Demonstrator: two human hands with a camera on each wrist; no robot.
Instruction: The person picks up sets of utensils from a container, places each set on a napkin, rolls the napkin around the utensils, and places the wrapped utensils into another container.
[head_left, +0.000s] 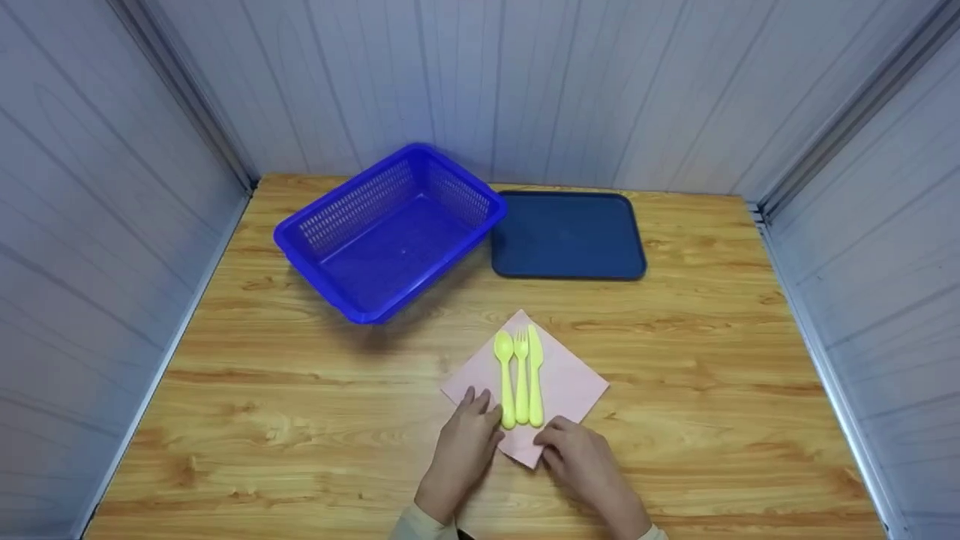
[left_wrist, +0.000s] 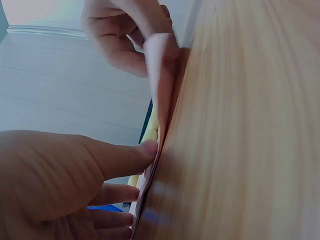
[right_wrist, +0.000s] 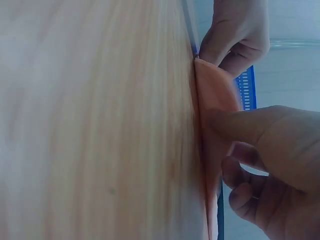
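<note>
A pink napkin (head_left: 566,384) lies on the table with one corner toward the person. On it, side by side, are a yellow spoon (head_left: 505,379), a yellow fork (head_left: 522,386) and a yellow knife (head_left: 535,379), handles toward the hands. My left hand (head_left: 466,442) rests on the napkin's left side beside the spoon handle, fingers extended and thumb touching the near edge. At the near right edge, my right hand (head_left: 581,454) pinches the napkin between thumb and fingers. In the right wrist view the napkin's edge (right_wrist: 217,90) stands raised off the table.
Behind the napkin to the left is a blue perforated basket (head_left: 360,309). A dark blue tray (head_left: 570,236) lies beside it at the back, partly under the basket's right rim. Pale panel walls enclose the wooden table (head_left: 697,352) at the back and sides.
</note>
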